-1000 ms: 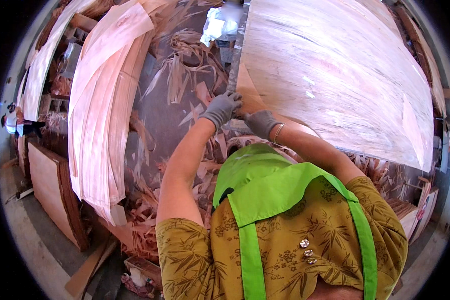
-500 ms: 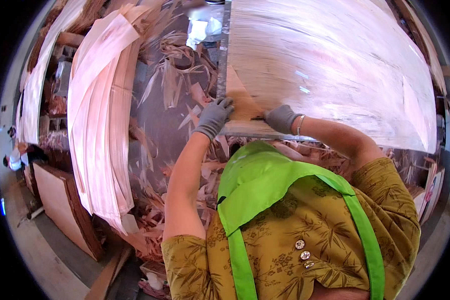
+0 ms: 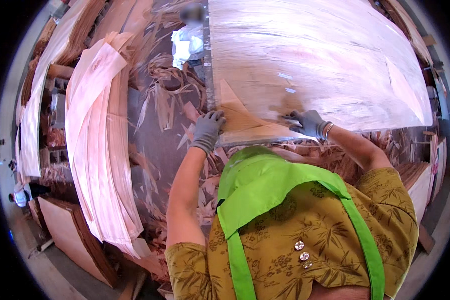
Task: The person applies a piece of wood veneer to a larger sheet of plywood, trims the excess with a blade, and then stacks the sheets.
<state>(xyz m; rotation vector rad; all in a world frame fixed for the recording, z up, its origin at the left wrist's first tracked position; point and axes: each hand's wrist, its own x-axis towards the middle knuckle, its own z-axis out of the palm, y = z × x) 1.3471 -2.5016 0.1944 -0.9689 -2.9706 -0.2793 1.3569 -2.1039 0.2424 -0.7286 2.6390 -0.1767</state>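
1. From where I stand, the tan veneer piece (image 3: 235, 112) lies on the near left corner of a broad pale sheet (image 3: 325, 65), pointed at its far end and tapering toward the right.
2. The gloved left hand (image 3: 208, 131) is at that corner, fingers curled at the edge; whether they pinch anything I can't tell.
3. The gloved right hand (image 3: 311, 124) is over the near edge, fingers drawn in around a slim dark thing (image 3: 288, 117), too small to make out.
4. A bracelet (image 3: 328, 131) circles the right wrist.
5. Left of the sheet, torn veneer scraps (image 3: 162, 82) litter the floor.
6. Beyond them stands a tall pile of long veneer strips (image 3: 97, 145).
7. Lower left, a stack of boards (image 3: 75, 235) leans; near it is another person (image 3: 21, 197).
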